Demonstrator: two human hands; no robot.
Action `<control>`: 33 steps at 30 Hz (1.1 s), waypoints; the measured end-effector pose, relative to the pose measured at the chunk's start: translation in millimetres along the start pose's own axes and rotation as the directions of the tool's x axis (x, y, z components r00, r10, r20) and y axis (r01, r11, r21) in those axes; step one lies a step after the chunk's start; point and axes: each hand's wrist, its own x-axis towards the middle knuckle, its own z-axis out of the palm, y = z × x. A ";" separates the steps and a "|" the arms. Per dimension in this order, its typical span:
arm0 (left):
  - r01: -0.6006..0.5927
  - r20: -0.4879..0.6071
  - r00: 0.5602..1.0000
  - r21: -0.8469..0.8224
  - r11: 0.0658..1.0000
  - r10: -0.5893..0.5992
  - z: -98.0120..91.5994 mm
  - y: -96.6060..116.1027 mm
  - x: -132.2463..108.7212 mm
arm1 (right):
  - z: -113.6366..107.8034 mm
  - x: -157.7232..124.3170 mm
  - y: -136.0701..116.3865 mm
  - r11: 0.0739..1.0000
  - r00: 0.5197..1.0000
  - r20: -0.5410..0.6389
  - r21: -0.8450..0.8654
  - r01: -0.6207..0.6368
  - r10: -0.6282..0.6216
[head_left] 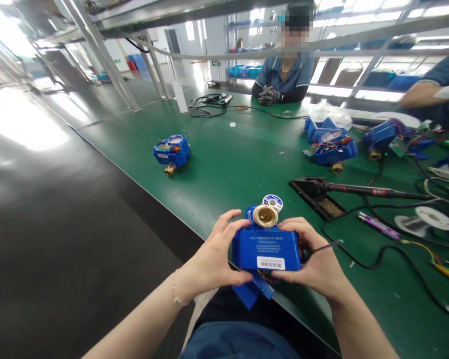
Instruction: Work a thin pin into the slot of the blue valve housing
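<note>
Head view: I see my left hand [213, 257] and right hand [314, 264] both closed around a blue water meter [266, 248], held just above the near edge of the green table [239, 164], its brass fitting [265, 216] facing up. A soldering iron [374, 190] lies to the right; a second blue meter [171, 151] sits well apart on the left.

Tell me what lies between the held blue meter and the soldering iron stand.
Head view: only bare green mat between blue meter and soldering iron stand.
</note>
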 end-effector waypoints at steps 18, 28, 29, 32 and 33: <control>0.054 -0.622 0.698 -0.449 0.892 -0.355 60.5 -7.9 7.6 | -3.8 194.7 -29.6 0.986 0.320 0.942 -0.045 -0.162 0.095; -0.039 -0.612 0.665 -0.600 0.799 -0.427 44.5 -11.2 6.8 | 26.8 220.6 -41.9 0.978 0.240 0.955 -0.143 -0.149 0.176; -0.072 -0.601 0.666 -0.641 0.764 -0.441 40.7 -12.8 7.3 | 30.1 223.2 -41.8 0.982 0.293 0.939 -0.150 -0.117 0.178; -0.181 -0.596 0.635 -0.734 0.655 -0.492 26.3 -25.0 9.0 | 37.6 227.7 -38.7 0.986 0.577 0.801 -0.157 -0.053 0.158; -0.221 -0.599 0.612 -0.757 0.615 -0.517 21.1 -31.2 9.8 | 38.8 227.9 -36.7 0.985 0.667 0.725 -0.155 -0.080 0.168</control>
